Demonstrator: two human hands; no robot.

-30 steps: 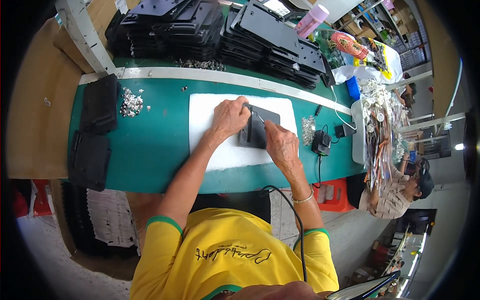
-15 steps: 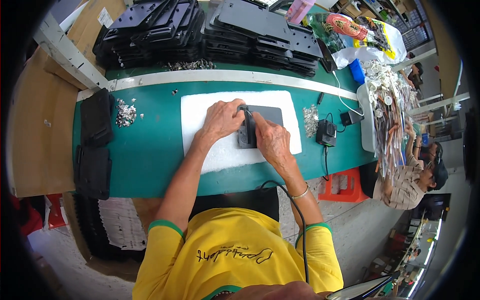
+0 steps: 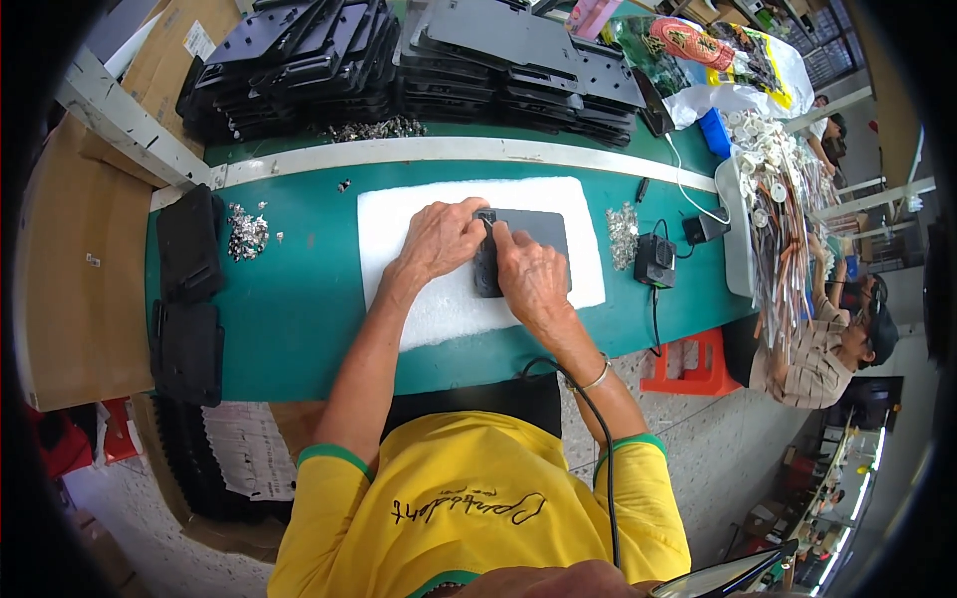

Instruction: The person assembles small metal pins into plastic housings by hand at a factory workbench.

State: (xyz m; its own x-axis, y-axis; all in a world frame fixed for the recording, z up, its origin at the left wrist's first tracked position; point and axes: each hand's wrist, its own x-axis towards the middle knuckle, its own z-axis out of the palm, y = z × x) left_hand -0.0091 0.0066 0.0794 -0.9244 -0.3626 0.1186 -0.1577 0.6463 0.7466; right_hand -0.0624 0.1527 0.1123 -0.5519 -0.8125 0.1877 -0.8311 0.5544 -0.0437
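Note:
A flat dark plastic panel lies on a white foam sheet in front of me. My left hand is closed at the panel's upper left corner, its fingertips pressed together against the edge. My right hand rests over the panel's middle, fingers curled, with thumb and fingertips at the black recessed strip along its left side. Whatever small part those right fingertips pinch, if any, is hidden. The two hands' fingertips are close together near the strip's top.
Small metal parts lie in piles left and right of the foam. Black panels stand at the left edge; stacked panels fill the back. A black adapter and a white bin are at right, near a seated person.
My right hand has shifted slightly left, its fingertips now over the recessed strip and covering more of it. My left hand stays at the panel's corner.

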